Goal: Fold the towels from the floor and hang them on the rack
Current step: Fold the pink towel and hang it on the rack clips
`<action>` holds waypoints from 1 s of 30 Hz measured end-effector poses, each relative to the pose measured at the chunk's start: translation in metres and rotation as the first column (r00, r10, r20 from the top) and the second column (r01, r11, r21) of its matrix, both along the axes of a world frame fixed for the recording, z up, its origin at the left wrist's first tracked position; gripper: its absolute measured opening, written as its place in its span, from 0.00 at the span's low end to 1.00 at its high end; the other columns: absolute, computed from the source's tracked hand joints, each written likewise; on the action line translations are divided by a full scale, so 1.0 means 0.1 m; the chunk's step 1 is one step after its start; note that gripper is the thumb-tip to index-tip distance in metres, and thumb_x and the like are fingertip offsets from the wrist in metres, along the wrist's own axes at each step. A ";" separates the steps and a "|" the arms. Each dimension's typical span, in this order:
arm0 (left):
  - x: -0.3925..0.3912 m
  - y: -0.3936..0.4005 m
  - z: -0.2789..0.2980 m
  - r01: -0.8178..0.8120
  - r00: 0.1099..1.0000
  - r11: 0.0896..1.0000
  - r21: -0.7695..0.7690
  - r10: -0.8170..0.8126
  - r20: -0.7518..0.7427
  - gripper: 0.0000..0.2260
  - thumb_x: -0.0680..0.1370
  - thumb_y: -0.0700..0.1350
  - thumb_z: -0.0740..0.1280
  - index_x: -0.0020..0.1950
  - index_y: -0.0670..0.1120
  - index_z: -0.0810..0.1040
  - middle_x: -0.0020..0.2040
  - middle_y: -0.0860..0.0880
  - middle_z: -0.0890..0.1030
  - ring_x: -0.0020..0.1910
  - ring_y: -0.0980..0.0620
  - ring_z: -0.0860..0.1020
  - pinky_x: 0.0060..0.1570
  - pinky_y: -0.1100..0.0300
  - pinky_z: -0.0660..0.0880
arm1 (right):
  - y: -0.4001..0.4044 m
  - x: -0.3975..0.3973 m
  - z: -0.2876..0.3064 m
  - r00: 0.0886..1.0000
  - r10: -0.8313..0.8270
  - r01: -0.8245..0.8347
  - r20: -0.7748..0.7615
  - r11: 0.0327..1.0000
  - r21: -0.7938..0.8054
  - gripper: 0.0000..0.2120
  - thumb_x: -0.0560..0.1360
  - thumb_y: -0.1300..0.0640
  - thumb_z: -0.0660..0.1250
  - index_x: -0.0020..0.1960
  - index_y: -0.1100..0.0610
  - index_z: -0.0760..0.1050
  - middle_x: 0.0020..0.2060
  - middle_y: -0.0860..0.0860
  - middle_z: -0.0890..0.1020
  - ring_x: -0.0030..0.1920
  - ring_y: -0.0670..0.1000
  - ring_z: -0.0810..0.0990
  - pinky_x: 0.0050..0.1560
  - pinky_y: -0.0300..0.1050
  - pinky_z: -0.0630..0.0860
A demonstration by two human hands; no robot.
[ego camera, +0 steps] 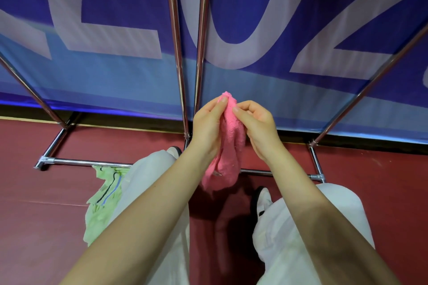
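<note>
A small pink fluffy towel (231, 141) hangs bunched between my two hands in the middle of the head view. My left hand (207, 127) pinches its top edge from the left, and my right hand (257, 125) pinches the same top edge from the right. The towel droops down to about the rack's lower rail. A light green towel (102, 201) with dark and blue stripes lies on the red floor at the left, partly hidden by my left leg. The chrome rack (178, 53) stands right in front of me.
The rack's base rail (81, 162) runs along the red floor (41, 215), with slanted chrome poles at both sides. A blue banner with large pale letters (104, 30) hangs behind the rack. My white trousers and shoes are below my arms.
</note>
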State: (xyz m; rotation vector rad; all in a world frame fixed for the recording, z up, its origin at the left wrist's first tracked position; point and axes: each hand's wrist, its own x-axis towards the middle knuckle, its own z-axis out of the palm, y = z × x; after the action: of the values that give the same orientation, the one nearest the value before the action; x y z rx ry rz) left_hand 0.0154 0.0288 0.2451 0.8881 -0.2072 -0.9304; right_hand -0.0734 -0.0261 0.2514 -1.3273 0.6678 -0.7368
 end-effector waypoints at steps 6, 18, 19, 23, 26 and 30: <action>0.41 0.03 0.01 -0.162 0.984 0.983 0.083 0.167 -0.065 0.10 0.79 0.41 0.65 0.57 0.38 0.79 0.48 0.44 0.81 0.46 0.51 0.79 0.53 0.57 0.75 | 0.01 -0.10 -0.17 0.970 0.052 -0.104 -0.238 0.972 -0.210 0.09 0.75 0.65 0.67 0.38 0.56 0.74 0.24 0.42 0.75 0.28 0.38 0.69 0.32 0.31 0.66; 1.01 0.32 0.07 -0.316 0.941 0.948 -0.017 0.311 -0.134 0.04 0.80 0.40 0.65 0.48 0.41 0.79 0.41 0.48 0.81 0.40 0.53 0.79 0.46 0.61 0.78 | 0.10 -0.51 -0.61 0.915 0.001 -0.129 -0.405 0.949 -0.289 0.06 0.74 0.62 0.70 0.51 0.57 0.77 0.26 0.47 0.72 0.26 0.40 0.67 0.31 0.30 0.64; 1.04 0.34 0.07 -0.334 0.934 0.942 -0.026 0.327 -0.144 0.05 0.80 0.39 0.64 0.49 0.41 0.79 0.40 0.48 0.82 0.39 0.54 0.80 0.44 0.62 0.78 | 0.10 -0.53 -0.65 0.899 -0.012 -0.139 -0.437 0.940 -0.312 0.09 0.74 0.60 0.71 0.53 0.56 0.76 0.26 0.48 0.71 0.26 0.41 0.67 0.30 0.30 0.63; 1.09 0.41 0.13 -0.368 0.919 0.929 -0.031 0.358 -0.166 0.05 0.80 0.39 0.65 0.52 0.40 0.79 0.40 0.49 0.83 0.40 0.55 0.81 0.48 0.62 0.78 | 0.07 -0.62 -0.80 0.737 -0.068 -0.330 -0.672 0.832 -0.446 0.18 0.74 0.51 0.70 0.63 0.51 0.74 0.30 0.46 0.76 0.31 0.42 0.73 0.33 0.32 0.65; 1.05 0.46 0.14 -0.349 0.937 0.937 0.001 0.348 -0.033 0.06 0.80 0.40 0.65 0.52 0.42 0.81 0.41 0.51 0.83 0.41 0.56 0.81 0.47 0.62 0.78 | 0.04 -0.64 -0.88 0.596 -0.132 -0.458 -0.792 0.754 -0.470 0.17 0.75 0.45 0.67 0.61 0.50 0.76 0.46 0.49 0.84 0.47 0.50 0.81 0.43 0.41 0.71; 1.01 0.53 0.13 -0.363 0.809 0.921 0.142 0.236 0.538 0.06 0.80 0.45 0.65 0.47 0.49 0.81 0.42 0.57 0.81 0.45 0.60 0.78 0.52 0.63 0.74 | -0.11 -0.65 -0.93 0.610 -0.155 -0.307 -0.777 0.857 -0.413 0.07 0.73 0.50 0.71 0.46 0.53 0.78 0.35 0.48 0.80 0.39 0.50 0.77 0.40 0.43 0.70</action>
State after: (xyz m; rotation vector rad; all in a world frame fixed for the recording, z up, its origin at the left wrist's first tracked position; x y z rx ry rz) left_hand 0.1160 0.0816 0.2580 1.3479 -0.4038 -0.4036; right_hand -0.1382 -0.0374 0.1586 -2.2239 1.1611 -0.1846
